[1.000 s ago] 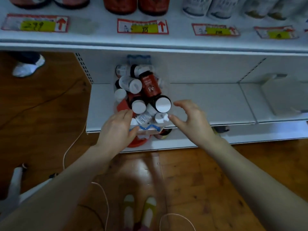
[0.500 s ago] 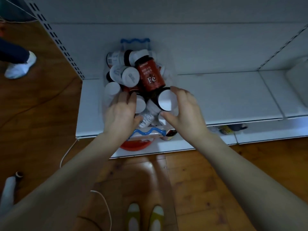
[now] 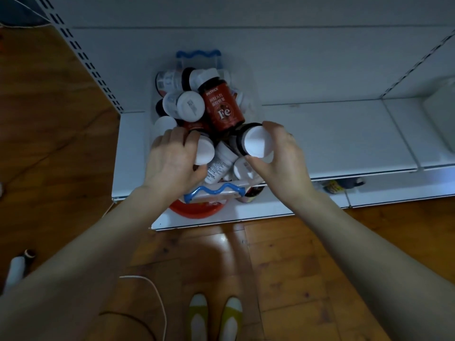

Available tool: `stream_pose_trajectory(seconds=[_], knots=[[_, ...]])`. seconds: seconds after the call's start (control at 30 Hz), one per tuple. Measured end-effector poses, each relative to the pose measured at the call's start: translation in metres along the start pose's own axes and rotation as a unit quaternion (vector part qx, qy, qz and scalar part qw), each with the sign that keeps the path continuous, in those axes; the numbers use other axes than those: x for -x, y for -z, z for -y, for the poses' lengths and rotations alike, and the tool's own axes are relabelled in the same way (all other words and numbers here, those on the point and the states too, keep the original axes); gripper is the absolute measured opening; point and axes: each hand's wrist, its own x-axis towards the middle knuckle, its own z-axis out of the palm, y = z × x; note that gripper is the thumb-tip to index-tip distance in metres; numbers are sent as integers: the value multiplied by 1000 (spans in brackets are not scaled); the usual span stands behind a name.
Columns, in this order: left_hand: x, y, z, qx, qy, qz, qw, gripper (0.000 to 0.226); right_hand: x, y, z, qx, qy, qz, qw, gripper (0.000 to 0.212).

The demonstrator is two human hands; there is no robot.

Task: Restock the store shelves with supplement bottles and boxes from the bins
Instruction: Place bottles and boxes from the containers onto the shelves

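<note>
The bin (image 3: 214, 190) stands at the left end of the low shelf (image 3: 332, 139), heaped with bottles. The right grip (image 3: 283, 158) holds a dark white-capped bottle (image 3: 256, 141) by its cap end. The left grip (image 3: 170, 161) curls round a second bottle (image 3: 204, 151). Lift each straight up, clear of the red Fe bottle (image 3: 222, 107) leaning on the pile, then stand them on bare shelf to the right.

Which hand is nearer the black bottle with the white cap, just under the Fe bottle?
Right. The right hand grips the black bottle by its cap; the left hand is to its left, curled on a second bottle.
</note>
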Motion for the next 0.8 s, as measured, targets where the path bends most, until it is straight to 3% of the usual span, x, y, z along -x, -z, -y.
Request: stream_pose_trajectory(seconds=[0.27, 0.6, 0.8], knots=[[29, 49, -17, 43, -33, -34, 998, 60, 33, 34, 17, -58, -40, -29, 997, 61], [87, 142, -45, 116, 31, -14, 993, 63, 89, 111, 65, -90, -106, -25, 990, 59], [97, 192, -52, 282, 67, -32, 957, 70, 88, 158, 104, -143, -145, -67, 977, 51]])
